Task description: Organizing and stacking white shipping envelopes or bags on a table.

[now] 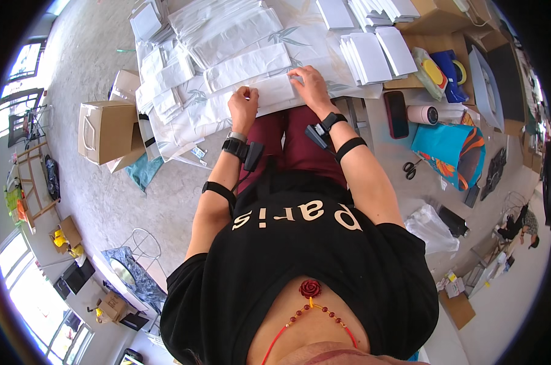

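- Head view, looking straight down: person seated on the floor, both forearms coming up from the lower middle with black straps on wrists and forearms.
- Left hand (243, 107) is curled nearly closed, fingertips pinching the near left edge of a flat white paper bag (268, 92) that lies across the lap, just in front of the knees.
- Right hand (311, 85) is spread fairly flat, palm down, fingers bent a little, pressing on the right part of that same bag. Not gripping, more holding it down.
- Beyond the bag, further away, lies a loose heap of more white paper bags (227, 30), spilling off to the left.
- Far right there are neat stacks of folded white sheets (373, 55) leaning against a cardboard box (437, 15).
- To the left on the floor stands a brown paper carrier bag with a handle (105, 128).
- Right of the knees: a dark red phone (396, 114) lying flat, a white roll (423, 114) beside it, a blue printed bag (449, 155), and black scissors (411, 168) nearer in.
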Available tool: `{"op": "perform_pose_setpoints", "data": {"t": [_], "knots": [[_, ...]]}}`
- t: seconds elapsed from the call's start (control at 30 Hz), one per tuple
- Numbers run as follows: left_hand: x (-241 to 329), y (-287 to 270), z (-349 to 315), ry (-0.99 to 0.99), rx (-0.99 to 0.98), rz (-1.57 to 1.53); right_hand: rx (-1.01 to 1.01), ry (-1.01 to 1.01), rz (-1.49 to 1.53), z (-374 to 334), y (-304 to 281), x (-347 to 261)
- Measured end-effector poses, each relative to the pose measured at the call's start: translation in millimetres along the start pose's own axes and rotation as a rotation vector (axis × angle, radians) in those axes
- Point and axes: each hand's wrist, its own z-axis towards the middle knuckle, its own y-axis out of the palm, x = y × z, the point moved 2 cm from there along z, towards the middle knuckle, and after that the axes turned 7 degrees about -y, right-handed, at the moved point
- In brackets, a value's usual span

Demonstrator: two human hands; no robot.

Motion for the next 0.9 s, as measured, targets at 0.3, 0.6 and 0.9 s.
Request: {"op": "perform_pose_setpoints", "data": {"t": [0.3, 0.6, 0.9], "knots": [[0, 1, 2, 0.002, -0.001, 0.02, -0.035, -0.03, -0.074, -2, 7, 3], [7, -1, 0, 0.056, 0.03, 0.085, -0.066, -0.05, -0.13, -3, 6, 6], [4, -7, 1, 0.119, 0.073, 0.154, -0.194, -0.16, -0.064, -2, -7, 16]]}}
